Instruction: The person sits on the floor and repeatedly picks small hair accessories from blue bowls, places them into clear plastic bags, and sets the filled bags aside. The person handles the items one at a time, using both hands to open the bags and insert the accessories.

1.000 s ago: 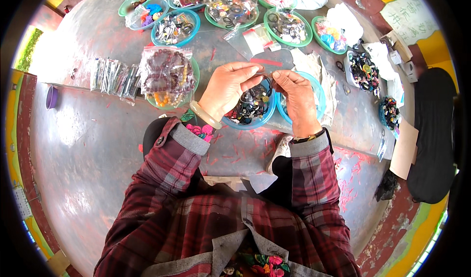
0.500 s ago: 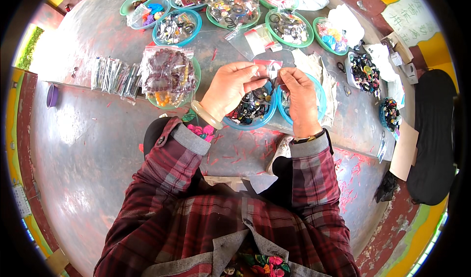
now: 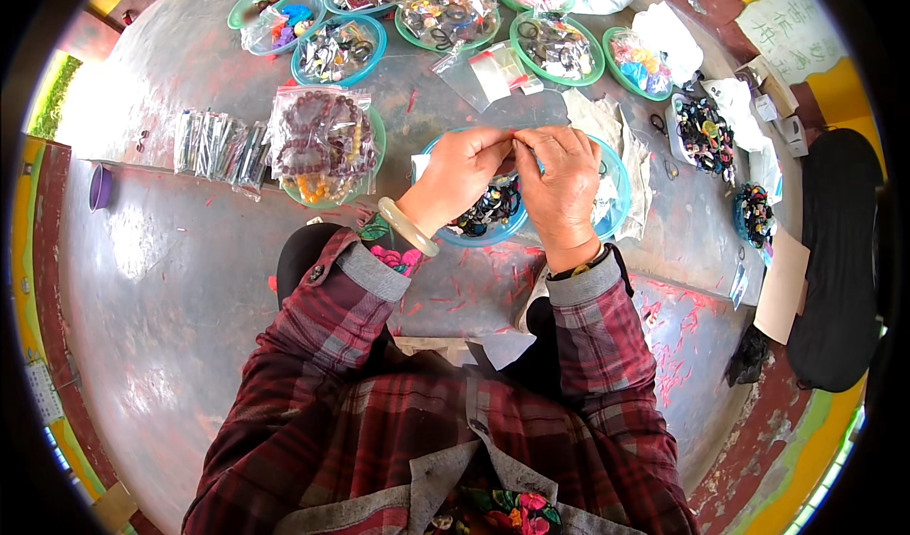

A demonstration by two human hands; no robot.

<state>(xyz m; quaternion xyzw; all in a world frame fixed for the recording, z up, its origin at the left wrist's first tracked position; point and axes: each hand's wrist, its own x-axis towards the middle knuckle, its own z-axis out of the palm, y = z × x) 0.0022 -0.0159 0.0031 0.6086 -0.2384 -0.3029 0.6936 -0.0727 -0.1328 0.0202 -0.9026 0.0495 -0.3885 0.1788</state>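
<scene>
My left hand and my right hand meet above two blue baskets, fingertips closed and pressed together. They pinch a small clear zip bag, now almost wholly hidden by the fingers. Below, the left blue basket holds a heap of dark, mixed hair ties or trinkets, partly covered by my hands. To its right stands the other blue basket, with pale packets inside. A pale bangle is on my left wrist and a dark band on my right.
Left of my hands, bagged bead bracelets lie on a green basket beside slim wrapped packets. Several baskets of packaged trinkets, such as a green-rimmed basket, line the far side. A white tray of dark trinkets stands right.
My hands have come together, the right one moving left and up until its fingertips meet the left's. The bag's red strip, visible before between them, is now hidden.
</scene>
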